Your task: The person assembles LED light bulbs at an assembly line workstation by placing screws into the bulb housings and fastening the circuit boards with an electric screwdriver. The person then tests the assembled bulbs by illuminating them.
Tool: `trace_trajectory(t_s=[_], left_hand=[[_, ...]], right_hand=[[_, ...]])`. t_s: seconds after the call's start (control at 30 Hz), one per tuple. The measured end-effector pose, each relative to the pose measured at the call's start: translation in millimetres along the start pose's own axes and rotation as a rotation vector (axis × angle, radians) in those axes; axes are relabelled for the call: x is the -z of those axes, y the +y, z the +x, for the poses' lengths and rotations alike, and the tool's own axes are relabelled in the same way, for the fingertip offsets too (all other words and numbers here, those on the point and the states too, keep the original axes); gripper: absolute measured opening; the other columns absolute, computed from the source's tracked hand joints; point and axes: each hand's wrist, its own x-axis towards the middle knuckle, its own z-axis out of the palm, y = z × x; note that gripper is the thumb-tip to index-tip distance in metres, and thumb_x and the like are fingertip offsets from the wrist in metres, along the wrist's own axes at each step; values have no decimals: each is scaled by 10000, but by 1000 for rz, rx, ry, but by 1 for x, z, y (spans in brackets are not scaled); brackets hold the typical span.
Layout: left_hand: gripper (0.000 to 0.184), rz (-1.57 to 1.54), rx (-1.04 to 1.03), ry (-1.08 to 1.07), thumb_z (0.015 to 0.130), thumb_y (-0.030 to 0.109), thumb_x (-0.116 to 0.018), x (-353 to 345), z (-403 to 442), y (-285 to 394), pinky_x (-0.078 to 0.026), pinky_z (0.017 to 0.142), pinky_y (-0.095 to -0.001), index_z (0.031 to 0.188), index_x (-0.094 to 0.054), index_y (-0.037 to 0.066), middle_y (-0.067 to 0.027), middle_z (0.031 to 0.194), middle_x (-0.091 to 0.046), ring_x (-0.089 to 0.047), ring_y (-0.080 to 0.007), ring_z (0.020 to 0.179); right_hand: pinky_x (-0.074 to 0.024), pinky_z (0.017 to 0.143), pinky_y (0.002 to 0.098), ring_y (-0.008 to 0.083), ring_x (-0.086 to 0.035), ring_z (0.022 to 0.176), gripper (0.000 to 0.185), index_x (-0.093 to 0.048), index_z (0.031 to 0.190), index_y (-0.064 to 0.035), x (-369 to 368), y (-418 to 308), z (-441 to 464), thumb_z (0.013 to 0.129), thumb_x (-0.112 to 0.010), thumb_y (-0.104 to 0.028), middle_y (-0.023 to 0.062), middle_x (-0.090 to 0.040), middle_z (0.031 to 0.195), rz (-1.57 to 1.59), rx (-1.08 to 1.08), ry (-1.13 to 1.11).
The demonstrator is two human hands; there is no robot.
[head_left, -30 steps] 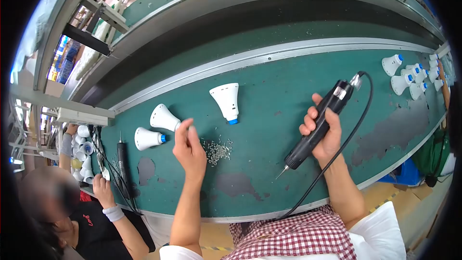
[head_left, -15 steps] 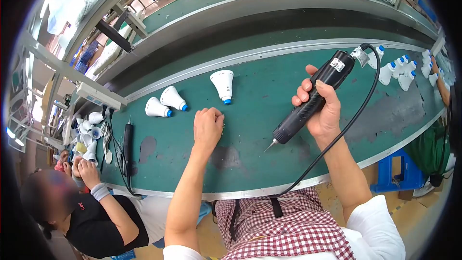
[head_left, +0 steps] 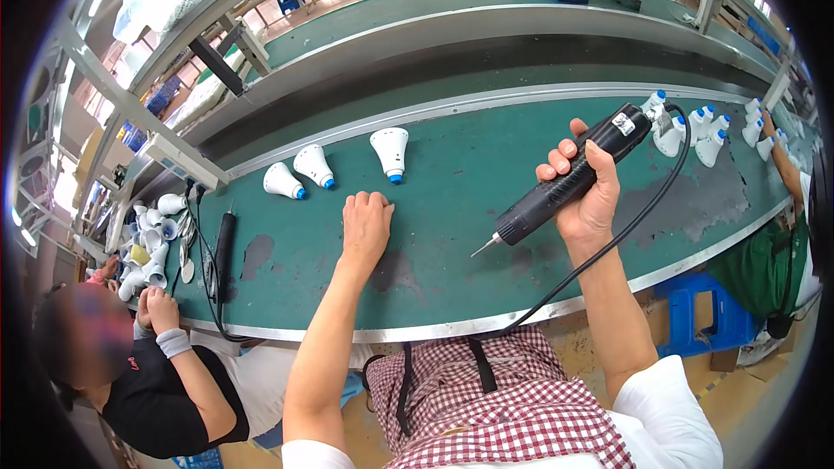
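In my right hand (head_left: pixel 584 187) is a black electric screwdriver (head_left: pixel 565 178), its fingers wrapped round the body. The thin bit points down and left, above the green tabletop, touching no other thing. My left hand (head_left: pixel 366 224) rests near the middle of the table with its fingers curled under; what they hold, if anything, is hidden. Just beyond it lies a white bulb-shaped housing (head_left: pixel 389 153) with a blue tip facing me. Two similar housings, one (head_left: pixel 313 165) beside the other (head_left: pixel 282 181), lie farther left.
Several blue-tipped housings (head_left: pixel 710 148) stand at the right. A second electric screwdriver (head_left: pixel 225 252) lies at the left, near a pile of white parts (head_left: pixel 155 239). A co-worker (head_left: pixel 174 382) sits at the left; another person's arm (head_left: pixel 784 161) reaches in at the right. The screwdriver's cord (head_left: pixel 599 267) crosses my right forearm.
The camera view has shifted slightly. My right hand still grips the screwdriver, now tilted a little flatter. My left hand stays curled near the middle housing.
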Motion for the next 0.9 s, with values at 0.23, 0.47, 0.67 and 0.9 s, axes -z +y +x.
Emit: trace_trajectory(t_s=[0.23, 0.47, 0.67, 0.9], left_hand=[[124, -228, 180, -54, 744, 133, -572, -3, -3, -1, -385, 696, -382, 735, -565, 9, -145, 761, -540, -485, -298, 773], [97, -245, 151, -14, 720, 142, -604, 16, -3, -7, -380, 692, -394, 717, -614, 45, -128, 735, -542, -467, -303, 770], [89, -206, 159, 5, 670, 141, -632, 3, -7, -6, -378, 678, -394, 703, -624, 58, -121, 733, -548, -469, -302, 762], [49, -81, 64, 20, 728, 73, -553, -5, -1, 3, -361, 664, -414, 749, -542, 30, -130, 772, -508, -450, -306, 768]], right_hand=[[-416, 619, 297, 123, -473, 630, 328, -451, 1043, -68, 1, -20, -27, 746, -563, -149, 28, -487, 733, -30, 35, -24], [-415, 621, 295, 121, -471, 632, 340, -444, 1055, -63, 4, -35, -44, 747, -558, -150, 25, -482, 729, -48, 86, -20], [-419, 611, 302, 130, -480, 626, 331, -442, 1049, -56, 1, -32, -49, 744, -551, -125, 35, -487, 722, -1, 69, -3], [-440, 596, 317, 143, -504, 611, 312, -444, 1043, -66, 13, -35, -50, 763, -572, -116, 42, -500, 726, -7, 76, 44]])
